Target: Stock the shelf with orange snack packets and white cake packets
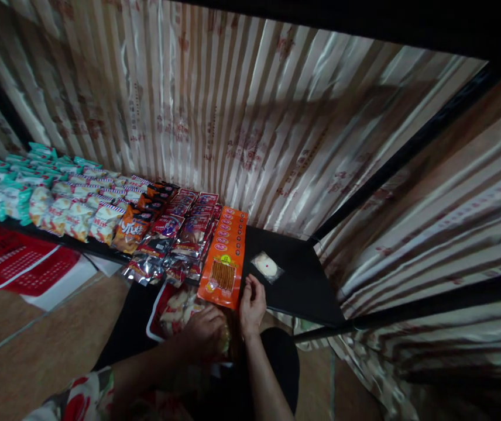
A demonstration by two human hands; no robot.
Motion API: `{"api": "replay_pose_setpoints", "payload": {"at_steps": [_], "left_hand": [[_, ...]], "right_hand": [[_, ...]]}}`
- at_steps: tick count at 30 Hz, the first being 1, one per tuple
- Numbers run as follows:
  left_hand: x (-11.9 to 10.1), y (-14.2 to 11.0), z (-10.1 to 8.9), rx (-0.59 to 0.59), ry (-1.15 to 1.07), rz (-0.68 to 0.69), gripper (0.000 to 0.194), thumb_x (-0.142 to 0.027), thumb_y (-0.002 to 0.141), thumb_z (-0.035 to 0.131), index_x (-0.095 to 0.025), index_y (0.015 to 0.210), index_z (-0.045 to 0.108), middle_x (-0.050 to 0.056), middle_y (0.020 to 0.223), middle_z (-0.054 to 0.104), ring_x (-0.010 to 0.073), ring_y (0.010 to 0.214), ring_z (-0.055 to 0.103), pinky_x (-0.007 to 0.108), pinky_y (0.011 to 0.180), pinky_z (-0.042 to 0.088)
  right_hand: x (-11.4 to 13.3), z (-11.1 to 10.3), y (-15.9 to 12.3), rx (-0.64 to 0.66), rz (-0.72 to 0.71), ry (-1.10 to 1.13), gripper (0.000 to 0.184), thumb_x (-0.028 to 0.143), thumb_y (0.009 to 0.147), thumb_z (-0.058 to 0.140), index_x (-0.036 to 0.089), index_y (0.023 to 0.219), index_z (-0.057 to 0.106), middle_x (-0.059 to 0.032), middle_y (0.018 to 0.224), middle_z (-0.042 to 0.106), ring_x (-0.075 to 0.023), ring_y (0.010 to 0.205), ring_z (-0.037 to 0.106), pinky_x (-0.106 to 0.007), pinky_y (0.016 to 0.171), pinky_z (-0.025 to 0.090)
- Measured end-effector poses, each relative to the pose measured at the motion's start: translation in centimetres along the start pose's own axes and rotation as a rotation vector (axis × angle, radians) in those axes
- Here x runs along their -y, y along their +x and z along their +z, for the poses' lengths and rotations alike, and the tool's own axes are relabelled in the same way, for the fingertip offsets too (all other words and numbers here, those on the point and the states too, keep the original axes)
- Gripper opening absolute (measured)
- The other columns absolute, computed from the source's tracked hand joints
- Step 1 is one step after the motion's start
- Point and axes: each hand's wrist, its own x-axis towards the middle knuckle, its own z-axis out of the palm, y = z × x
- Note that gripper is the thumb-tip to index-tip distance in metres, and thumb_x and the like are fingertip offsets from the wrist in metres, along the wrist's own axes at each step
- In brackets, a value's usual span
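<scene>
My left hand [206, 328] is over an open red-and-white bag [150, 330] on my lap. Its fingers curl down among pale, clear-wrapped snack packets [179, 310] and look closed, though what they grip is hidden. At the shelf's front edge, my right hand [253, 305] is loosely curved with the fingers a little apart and nothing visible in it. Just left of it lies a long orange snack package [223, 257] with a picture of brown sticks. One small clear-wrapped white cracker [267, 266] lies on the black shelf [297, 286], beyond my right fingertips.
Dark red snack packets [193, 228], orange-and-black packets [130, 228], white packets [77, 217] and teal packets [16, 199] line the shelf leftward. A red printed bag [17, 257] lies on the tiled floor. Striped curtain [215, 105] hangs behind; black frame bars [391, 161] stand right.
</scene>
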Motion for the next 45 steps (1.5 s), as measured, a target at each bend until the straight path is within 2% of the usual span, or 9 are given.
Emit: {"api": "replay_pose_setpoints", "payload": {"at_steps": [3,6,10,13,20,27,34,37,45], "left_hand": [[1.8,-3.1,1.4,0.123,0.055,-0.163,0.02,-0.016,0.084,0.039,-0.019,0.082,0.059,0.005,0.088,0.062,0.0165,0.086,0.054,0.028,0.078,0.045],[3.9,-5.7,2.9,0.245,0.163,-0.282,0.021,-0.014,0.085,0.039,-0.016,0.086,0.06,0.006,0.091,0.062,0.0176,0.087,0.054,0.029,0.079,0.045],[5.6,-8.1,3.9,0.402,0.243,-0.223,0.022,-0.024,0.087,0.042,-0.021,0.1,0.059,0.007,0.098,0.061,0.0203,0.091,0.055,0.034,0.082,0.045],[5.5,-9.0,3.8,0.433,0.253,-0.247,0.024,-0.027,0.084,0.048,-0.021,0.105,0.057,0.009,0.106,0.059,0.0218,0.096,0.055,0.035,0.084,0.045],[3.8,-9.0,3.2,0.469,0.298,-0.332,0.031,-0.022,0.08,0.049,-0.015,0.11,0.055,0.014,0.113,0.058,0.0255,0.107,0.054,0.039,0.092,0.042],[3.4,-8.8,1.7,0.486,0.273,-0.288,0.034,-0.025,0.084,0.04,-0.014,0.112,0.056,0.014,0.116,0.059,0.0247,0.105,0.057,0.037,0.089,0.044],[2.9,-8.4,1.9,0.471,0.27,-0.337,0.029,-0.025,0.083,0.041,-0.015,0.102,0.06,0.014,0.11,0.061,0.0243,0.1,0.058,0.038,0.087,0.046],[3.0,-8.2,2.2,0.519,0.275,-0.341,0.031,-0.026,0.084,0.04,-0.013,0.105,0.059,0.015,0.113,0.06,0.0256,0.102,0.057,0.039,0.089,0.044],[3.4,-8.3,2.3,0.541,0.273,-0.344,0.03,-0.021,0.083,0.038,-0.015,0.105,0.058,0.015,0.115,0.058,0.0256,0.104,0.056,0.038,0.091,0.042]], "right_hand": [[0.1,-1.0,-2.7,0.024,0.059,-0.005,0.037,0.041,0.084,0.039,0.013,0.1,0.057,-0.0121,0.095,0.064,-0.0191,0.085,0.059,-0.031,0.077,0.047],[-0.6,-1.2,-5.5,0.124,0.082,-0.041,0.037,0.043,0.084,0.037,0.015,0.096,0.058,-0.0104,0.089,0.065,-0.0188,0.081,0.06,-0.03,0.076,0.047],[-1.2,-0.1,-8.0,0.474,0.088,-0.17,0.034,0.036,0.084,0.035,0.019,0.09,0.063,-0.0076,0.087,0.069,-0.0197,0.082,0.063,-0.029,0.076,0.046],[-1.1,0.9,-9.2,0.685,0.078,-0.235,0.034,0.029,0.084,0.034,0.022,0.093,0.065,-0.0046,0.089,0.07,-0.0182,0.082,0.065,-0.026,0.075,0.046],[-2.6,1.8,-11.6,0.894,0.048,-0.318,0.026,0.014,0.077,0.044,0.019,0.082,0.069,-0.0056,0.086,0.071,-0.0169,0.083,0.065,-0.023,0.072,0.045],[-3.0,1.6,-10.7,0.812,0.139,-0.416,0.028,0.018,0.082,0.043,0.018,0.089,0.069,-0.0083,0.086,0.071,-0.0189,0.083,0.066,-0.025,0.072,0.046],[-4.3,0.7,-10.4,0.761,0.149,-0.607,0.032,0.017,0.082,0.042,0.011,0.099,0.068,-0.0145,0.104,0.067,-0.0215,0.1,0.061,-0.026,0.088,0.042],[-4.7,0.7,-10.5,0.781,0.186,-0.626,0.031,0.02,0.082,0.042,0.011,0.098,0.068,-0.0158,0.103,0.067,-0.0219,0.1,0.061,-0.026,0.087,0.042],[-5.2,0.7,-11.3,0.923,0.211,-0.536,0.028,0.026,0.083,0.045,0.017,0.1,0.066,-0.0081,0.095,0.07,-0.018,0.087,0.064,-0.024,0.075,0.044]]}}
